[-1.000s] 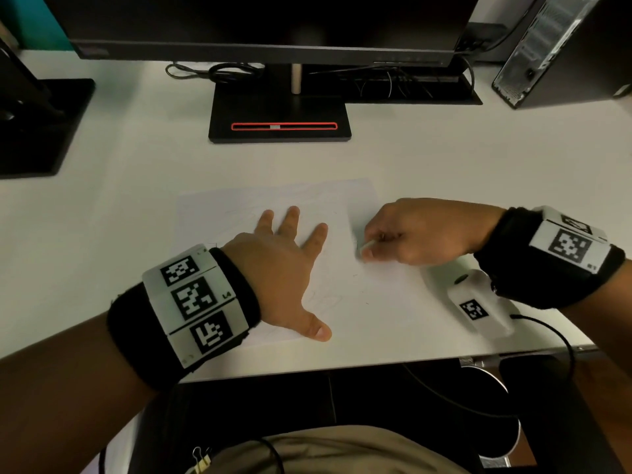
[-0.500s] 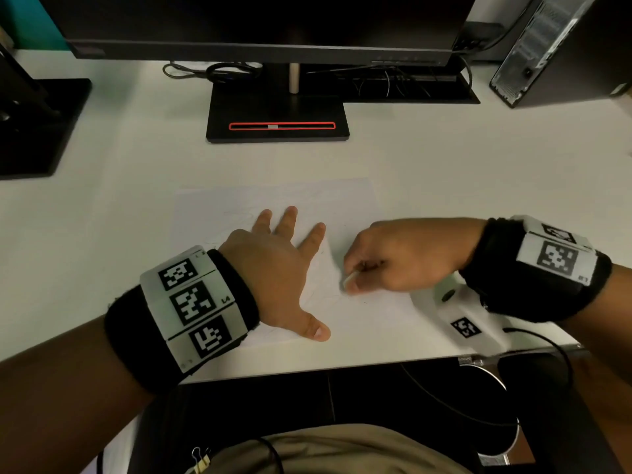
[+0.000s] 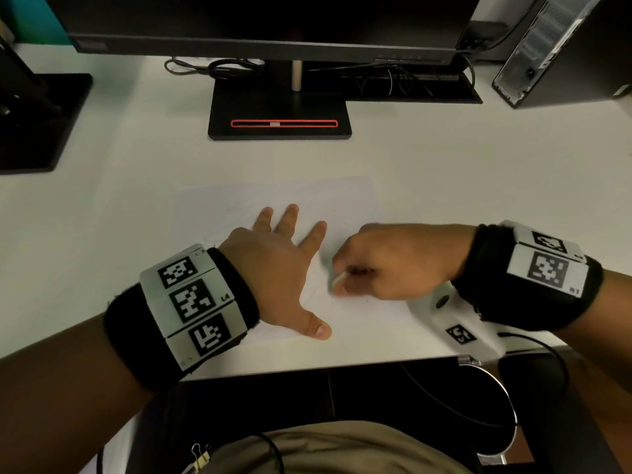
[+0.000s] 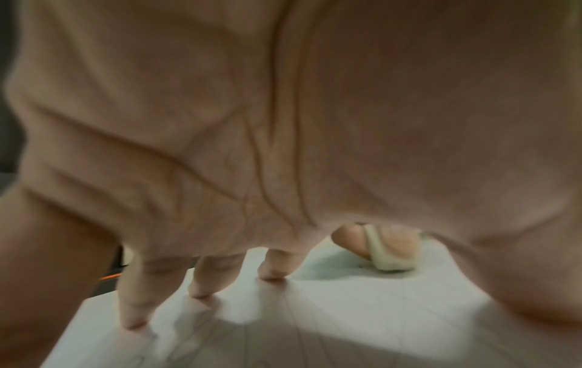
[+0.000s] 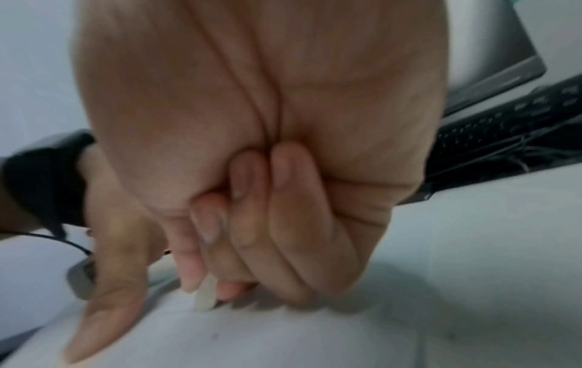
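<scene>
Beyond our hands a black monitor stand [image 3: 280, 111] with a red-rimmed slot sits on the white desk [image 3: 102, 206], and a coil of cables [image 3: 225, 68] lies just beside its post. Far past our right hand [image 3: 393, 265] stands a computer tower [image 3: 554, 46]. Well off past our left hand [image 3: 273, 271] is a second black base [image 3: 37, 121]. Only bare paper [image 3: 232, 206] lies between our hands, and the left forefinger comes close to the work without touching it.

Our left hand lies flat on the sheet with its fingers straight and spread, the tips pressing the paper down. Our right hand is curled, thumb and forefinger pinching a small eraser [image 3: 338, 279] just beside the left forefinger, with its lower end on the paper. The other right fingers seem tucked into the palm, though the right wrist view is blurred.

The eraser is off-white to cream, a slim slab with a rounded edge, and the fingertips cover most of it. Faint pencil lines mark the paper near it, too faint for us to read.
</scene>
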A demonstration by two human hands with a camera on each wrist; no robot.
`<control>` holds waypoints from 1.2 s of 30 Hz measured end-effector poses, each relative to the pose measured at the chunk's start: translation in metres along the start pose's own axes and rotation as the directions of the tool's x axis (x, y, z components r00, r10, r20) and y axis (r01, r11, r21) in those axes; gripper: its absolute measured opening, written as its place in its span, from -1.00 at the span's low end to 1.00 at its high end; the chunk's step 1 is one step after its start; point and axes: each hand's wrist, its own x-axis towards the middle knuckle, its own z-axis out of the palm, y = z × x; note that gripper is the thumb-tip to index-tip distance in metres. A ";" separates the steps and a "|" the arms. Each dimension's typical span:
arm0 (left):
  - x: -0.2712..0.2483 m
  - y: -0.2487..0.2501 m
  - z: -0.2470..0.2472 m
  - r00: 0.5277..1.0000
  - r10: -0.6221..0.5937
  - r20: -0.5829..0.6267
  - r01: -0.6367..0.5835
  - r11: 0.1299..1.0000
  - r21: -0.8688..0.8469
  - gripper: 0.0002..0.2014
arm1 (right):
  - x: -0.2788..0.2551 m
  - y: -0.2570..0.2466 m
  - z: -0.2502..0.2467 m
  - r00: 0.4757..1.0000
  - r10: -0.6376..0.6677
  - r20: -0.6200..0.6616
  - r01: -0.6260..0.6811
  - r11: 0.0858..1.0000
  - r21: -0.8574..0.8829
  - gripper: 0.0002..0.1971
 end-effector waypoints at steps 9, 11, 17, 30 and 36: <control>0.000 -0.001 0.001 1.000 0.002 0.000 -0.002 1.000 -0.009 0.37 | 0.002 0.000 0.001 1.000 -0.009 -0.030 0.009 1.000 0.012 -0.62; 0.001 0.000 0.001 1.000 0.000 -0.005 0.000 1.000 -0.008 0.37 | -0.002 -0.001 0.001 0.997 0.013 0.074 -0.016 0.999 0.036 -0.61; 0.001 -0.001 0.001 1.000 0.003 -0.007 -0.003 1.000 -0.009 0.37 | 0.005 0.003 -0.004 0.994 0.032 -0.106 -0.031 0.999 0.012 -0.59; 0.002 -0.003 0.003 1.000 0.009 -0.006 -0.009 1.000 -0.010 0.38 | 0.003 -0.006 -0.003 0.995 0.050 0.081 -0.053 0.998 0.029 -0.59; 0.002 -0.003 0.002 1.000 0.015 0.000 -0.015 1.000 -0.020 0.37 | 0.005 -0.008 -0.001 1.000 -0.001 -0.027 0.001 1.000 -0.003 -0.64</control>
